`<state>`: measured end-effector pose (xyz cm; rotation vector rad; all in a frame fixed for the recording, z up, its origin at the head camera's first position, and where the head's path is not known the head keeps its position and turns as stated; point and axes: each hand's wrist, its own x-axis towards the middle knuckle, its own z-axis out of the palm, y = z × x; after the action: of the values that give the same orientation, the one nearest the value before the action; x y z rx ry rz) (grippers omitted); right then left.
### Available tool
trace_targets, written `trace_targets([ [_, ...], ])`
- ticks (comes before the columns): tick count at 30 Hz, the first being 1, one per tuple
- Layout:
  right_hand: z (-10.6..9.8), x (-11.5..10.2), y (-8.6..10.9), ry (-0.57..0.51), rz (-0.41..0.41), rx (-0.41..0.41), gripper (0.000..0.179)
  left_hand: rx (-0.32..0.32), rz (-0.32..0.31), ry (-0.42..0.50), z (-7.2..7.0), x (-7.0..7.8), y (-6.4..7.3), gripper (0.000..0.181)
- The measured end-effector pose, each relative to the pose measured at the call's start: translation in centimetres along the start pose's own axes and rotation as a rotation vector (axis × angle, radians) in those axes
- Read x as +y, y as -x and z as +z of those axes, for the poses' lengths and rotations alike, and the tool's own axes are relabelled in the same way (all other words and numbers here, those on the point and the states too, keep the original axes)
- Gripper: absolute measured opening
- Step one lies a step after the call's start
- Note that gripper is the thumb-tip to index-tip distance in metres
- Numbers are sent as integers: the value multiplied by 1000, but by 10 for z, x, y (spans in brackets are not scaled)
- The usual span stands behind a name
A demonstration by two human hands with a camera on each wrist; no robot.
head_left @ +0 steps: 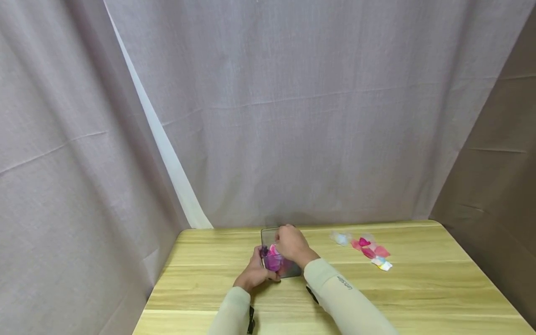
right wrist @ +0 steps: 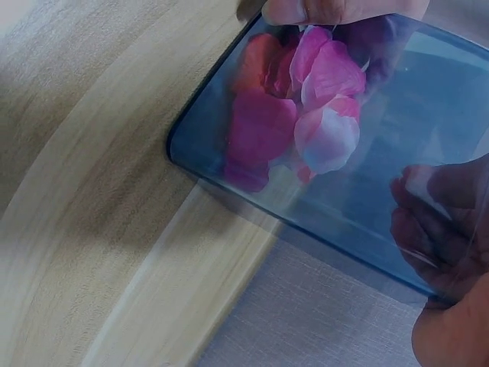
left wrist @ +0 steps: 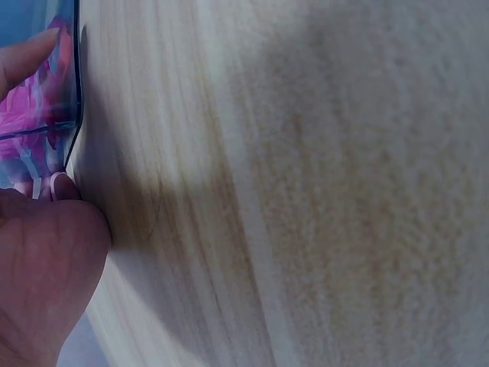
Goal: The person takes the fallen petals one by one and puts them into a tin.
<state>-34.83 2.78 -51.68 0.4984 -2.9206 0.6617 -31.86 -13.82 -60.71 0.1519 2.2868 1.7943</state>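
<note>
A see-through box point(head_left: 269, 235) with bluish, rounded-corner walls stands at the table's back edge. Pink, magenta, purple and white flower petals point(right wrist: 263, 126) are gathered in its lower end, seen through the wall. My left hand point(head_left: 256, 272) grips the box at its near left side, thumb point(left wrist: 30, 60) along one wall and the other fingers round the bottom corner. My right hand point(head_left: 291, 244) is at the upper end with bent fingers. In the right wrist view those fingers point(right wrist: 447, 191) show through the tinted wall; I cannot tell whether they pinch a petal.
Right of the box, several loose pink and red petals point(head_left: 368, 252) lie on the wooden table point(head_left: 209, 256), with pale blue and white petals point(head_left: 342, 239) beside them. A grey curtain point(head_left: 293, 139) hangs right behind the table's back edge, and more fabric closes off both sides.
</note>
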Motion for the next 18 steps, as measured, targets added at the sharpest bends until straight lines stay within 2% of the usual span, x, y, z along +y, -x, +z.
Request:
trace_targets([
  [5,2,2,0,10,-9,5,11,3,6,-13,1,-2,-2,116],
  [11,3,4,1,5,-65,13,10,2,8,7,2,-4,0,116],
  [15,-4,6,7,-149,-107,36,13,7,11,-12,2,-3,0,115],
  [18,-15,7,21,-270,-158,75,21,14,8,-30,2,-1,1,115],
])
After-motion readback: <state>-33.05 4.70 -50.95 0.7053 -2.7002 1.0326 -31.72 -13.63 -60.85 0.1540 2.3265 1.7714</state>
